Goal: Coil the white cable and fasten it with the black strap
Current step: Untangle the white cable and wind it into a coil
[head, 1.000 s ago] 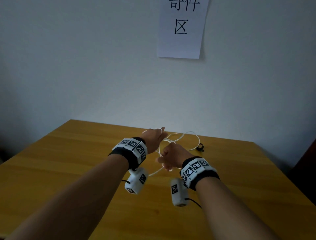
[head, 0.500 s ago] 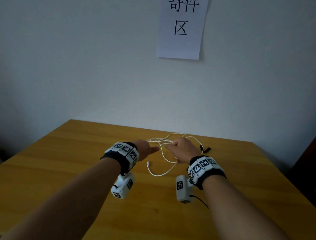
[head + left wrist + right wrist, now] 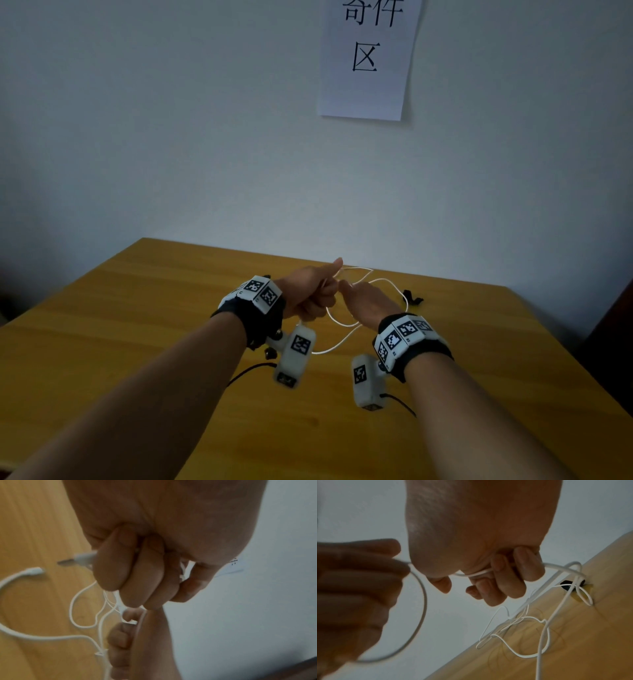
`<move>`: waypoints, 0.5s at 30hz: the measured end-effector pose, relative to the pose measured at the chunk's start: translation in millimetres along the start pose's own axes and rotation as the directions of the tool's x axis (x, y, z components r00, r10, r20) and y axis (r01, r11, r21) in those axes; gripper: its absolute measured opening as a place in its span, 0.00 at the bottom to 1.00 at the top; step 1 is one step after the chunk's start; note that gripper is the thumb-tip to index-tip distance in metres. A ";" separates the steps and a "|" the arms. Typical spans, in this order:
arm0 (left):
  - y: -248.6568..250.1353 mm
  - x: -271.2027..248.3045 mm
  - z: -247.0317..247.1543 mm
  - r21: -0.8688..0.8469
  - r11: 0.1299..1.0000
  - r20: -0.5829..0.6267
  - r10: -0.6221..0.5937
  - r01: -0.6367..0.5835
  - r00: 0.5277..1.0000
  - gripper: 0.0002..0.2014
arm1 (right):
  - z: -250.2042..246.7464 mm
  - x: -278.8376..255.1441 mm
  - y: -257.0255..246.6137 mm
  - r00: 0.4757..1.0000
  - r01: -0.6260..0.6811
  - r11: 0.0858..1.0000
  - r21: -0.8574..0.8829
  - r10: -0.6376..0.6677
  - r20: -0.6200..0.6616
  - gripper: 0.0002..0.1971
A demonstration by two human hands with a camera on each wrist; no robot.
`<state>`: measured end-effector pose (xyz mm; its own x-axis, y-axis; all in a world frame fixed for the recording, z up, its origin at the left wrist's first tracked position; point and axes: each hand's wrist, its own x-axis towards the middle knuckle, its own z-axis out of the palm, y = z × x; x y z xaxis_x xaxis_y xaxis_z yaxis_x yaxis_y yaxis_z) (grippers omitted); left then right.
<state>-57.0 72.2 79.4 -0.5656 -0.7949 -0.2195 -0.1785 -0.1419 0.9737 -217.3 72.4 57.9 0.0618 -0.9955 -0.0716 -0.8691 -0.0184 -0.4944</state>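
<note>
White cable (image 3: 346, 337): thin, slack, partly lifted off the table (image 3: 137, 308), the rest lying in loose tangled loops on the wood. Left hand (image 3: 310, 291): fingers curled round a gathered bunch, one plug end sticking out beside the fist. Right hand (image 3: 368, 301): fingers closed on a single run of cable, close against the left. Black strap (image 3: 412, 297): on the table beyond the right wrist, untouched. Risks, as judged: crossed loops may tighten into a knot when pulled; turns may spill from the left fist; trailing cable may drag the strap.
</note>
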 end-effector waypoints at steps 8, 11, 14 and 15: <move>9.3 6.7 11.7 -0.340 0.916 -0.099 0.191 -0.214 0.977 0.21 | 6.5 -2.5 -13.9 0.965 0.240 0.968 -0.067 -0.230 0.128 0.09; 9.0 8.1 13.1 -0.419 0.866 -0.150 0.229 -0.272 0.962 0.23 | 7.7 -1.8 -11.1 0.965 0.212 0.976 0.057 -0.218 0.148 0.06; 8.5 13.4 9.0 -0.412 0.846 -0.236 0.259 -0.338 0.937 0.25 | 10.4 -2.8 -7.5 0.962 0.142 0.978 0.152 -0.172 0.211 0.05; 8.6 14.8 6.5 -0.376 0.854 -0.276 0.266 -0.358 0.924 0.25 | 11.4 -2.2 -6.3 0.957 0.137 0.979 0.152 -0.170 0.234 0.07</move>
<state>-72.1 63.0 84.1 -0.3480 -0.9347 0.0731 0.3532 -0.0584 0.9337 -206.4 75.8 51.3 0.3222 -0.9279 -0.1874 -0.7674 -0.1402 -0.6256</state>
